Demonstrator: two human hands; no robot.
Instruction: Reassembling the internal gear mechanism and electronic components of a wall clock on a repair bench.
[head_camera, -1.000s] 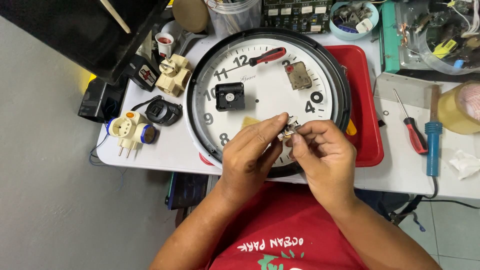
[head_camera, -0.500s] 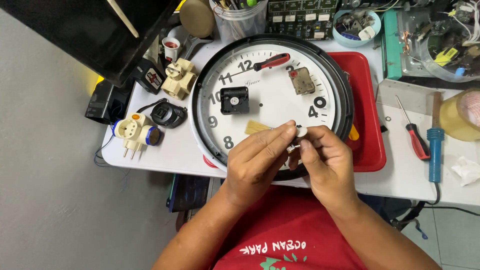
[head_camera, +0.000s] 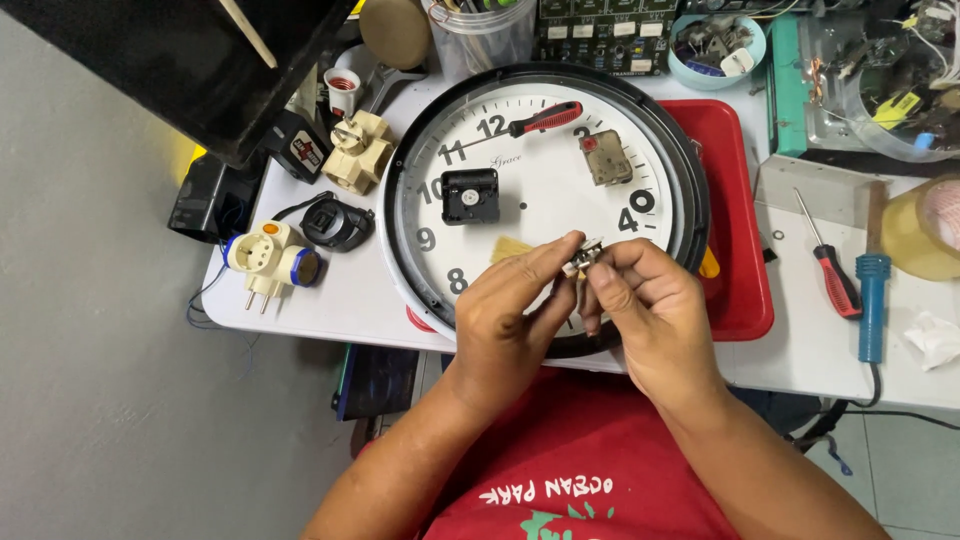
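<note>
- Left hand (head_camera: 510, 315) and right hand (head_camera: 645, 305) meet over the lower edge of a round wall clock (head_camera: 545, 190), pinching a small metal part (head_camera: 582, 257) between their fingertips
- On the clock face lie a black movement box (head_camera: 470, 196), a grey mechanism (head_camera: 606, 157) and a red-handled screwdriver (head_camera: 545, 118)
- The clock rests on a white surface (head_camera: 800, 350), overlapping a red tray (head_camera: 735, 220)

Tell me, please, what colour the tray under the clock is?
Red: the tray shows best in the head view.

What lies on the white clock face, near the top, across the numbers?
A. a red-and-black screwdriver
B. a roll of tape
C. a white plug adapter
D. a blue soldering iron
A: the red-and-black screwdriver lies on the clock face, above the black square movement.
</note>
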